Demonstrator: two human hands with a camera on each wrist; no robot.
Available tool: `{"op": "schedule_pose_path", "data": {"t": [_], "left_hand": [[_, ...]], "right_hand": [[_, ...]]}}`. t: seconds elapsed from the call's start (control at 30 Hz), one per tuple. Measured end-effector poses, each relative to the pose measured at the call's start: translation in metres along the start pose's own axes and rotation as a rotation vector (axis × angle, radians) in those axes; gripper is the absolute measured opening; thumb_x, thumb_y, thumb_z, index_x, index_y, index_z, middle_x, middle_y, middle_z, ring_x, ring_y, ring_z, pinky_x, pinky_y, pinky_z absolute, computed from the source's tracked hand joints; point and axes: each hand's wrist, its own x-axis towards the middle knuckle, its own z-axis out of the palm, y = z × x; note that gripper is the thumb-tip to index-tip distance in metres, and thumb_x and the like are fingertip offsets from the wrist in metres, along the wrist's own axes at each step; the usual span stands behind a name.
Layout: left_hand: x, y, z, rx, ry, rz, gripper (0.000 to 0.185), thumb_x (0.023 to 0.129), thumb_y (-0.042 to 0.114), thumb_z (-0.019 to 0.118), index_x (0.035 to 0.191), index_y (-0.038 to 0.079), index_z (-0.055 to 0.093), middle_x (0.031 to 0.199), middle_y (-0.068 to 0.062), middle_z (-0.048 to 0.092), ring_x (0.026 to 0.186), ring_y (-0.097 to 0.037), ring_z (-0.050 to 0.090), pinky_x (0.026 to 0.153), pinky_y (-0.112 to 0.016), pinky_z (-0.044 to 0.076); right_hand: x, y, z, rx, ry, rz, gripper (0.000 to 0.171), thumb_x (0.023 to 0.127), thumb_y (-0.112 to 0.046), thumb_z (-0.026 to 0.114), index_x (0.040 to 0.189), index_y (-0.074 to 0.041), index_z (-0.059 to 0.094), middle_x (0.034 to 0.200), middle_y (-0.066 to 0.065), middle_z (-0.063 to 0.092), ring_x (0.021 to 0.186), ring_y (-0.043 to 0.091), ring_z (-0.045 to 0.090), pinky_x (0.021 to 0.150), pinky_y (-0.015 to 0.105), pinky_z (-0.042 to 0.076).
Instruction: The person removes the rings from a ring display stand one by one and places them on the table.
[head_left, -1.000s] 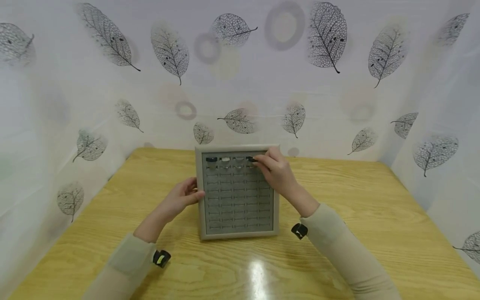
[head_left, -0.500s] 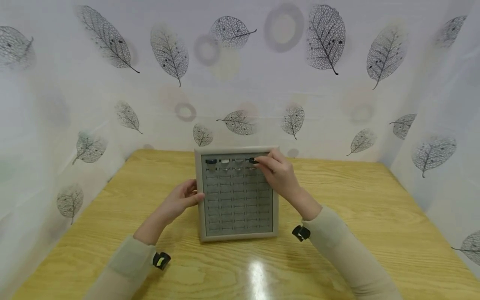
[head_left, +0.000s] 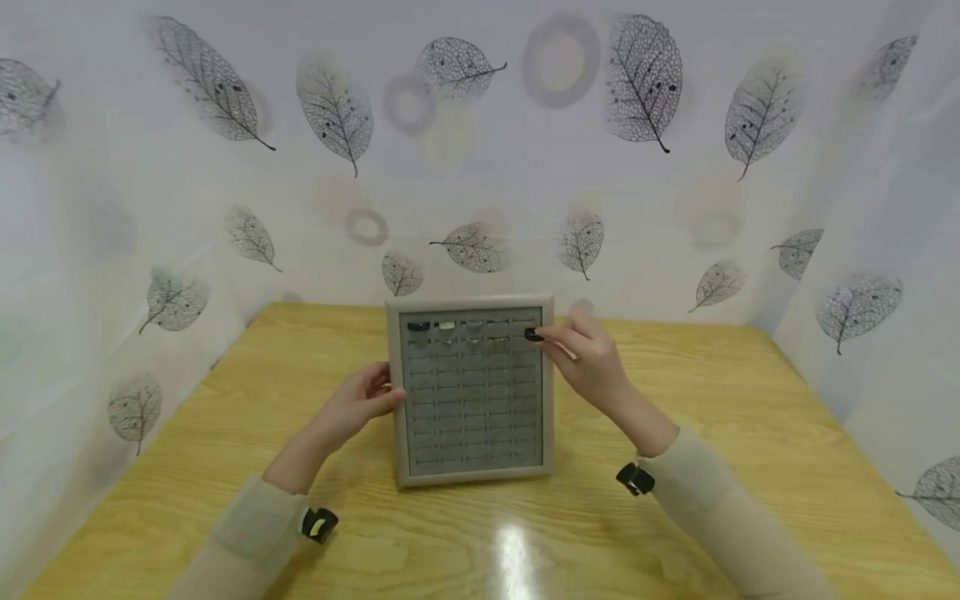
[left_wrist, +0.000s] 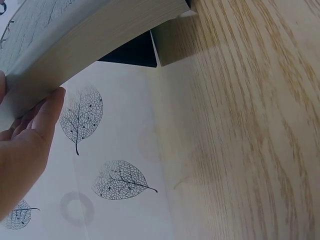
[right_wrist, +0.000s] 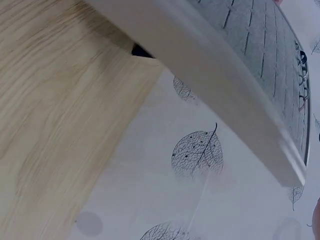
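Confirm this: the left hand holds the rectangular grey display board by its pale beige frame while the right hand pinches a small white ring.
Wrong colour: the head view shows the right hand pinching a small black ring, not a white one. The rest is right: the left hand holds the rectangular grey display board by its pale beige frame.

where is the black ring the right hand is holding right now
In the head view, the black ring is pinched in the right hand, at the upper right of the framed grey display board, right of the rings in its slots.
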Motion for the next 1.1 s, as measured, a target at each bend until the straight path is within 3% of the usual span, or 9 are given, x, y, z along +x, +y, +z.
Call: {"op": "schedule_pose_path", "data": {"t": [0.57, 1.1], "left_hand": [[-0.003, -0.002, 0.000, -0.029, 0.006, -0.001, 0.060, 0.089, 0.021, 0.054, 0.134, -0.008, 0.026, 0.126, -0.024, 0.041, 0.113, -0.032, 0.042, 0.088, -0.036, 0.042], [0.001, -0.001, 0.001, -0.038, -0.010, -0.013, 0.061, 0.089, 0.021, 0.054, 0.135, -0.006, 0.024, 0.129, -0.024, 0.037, 0.115, -0.034, 0.040, 0.087, -0.038, 0.042]], "right_hand": [[-0.054, 0.016, -0.043, -0.089, -0.153, 0.017, 0.036, 0.090, -0.029, 0.052, 0.071, -0.004, 0.067, 0.060, 0.000, 0.038, 0.052, 0.013, 0.029, 0.050, 0.027, 0.026], [-0.089, 0.023, -0.045, -0.126, -0.340, 0.043, 0.039, 0.091, -0.032, 0.046, 0.072, -0.007, 0.069, 0.059, -0.002, 0.040, 0.051, 0.010, 0.030, 0.050, 0.025, 0.023]]}}
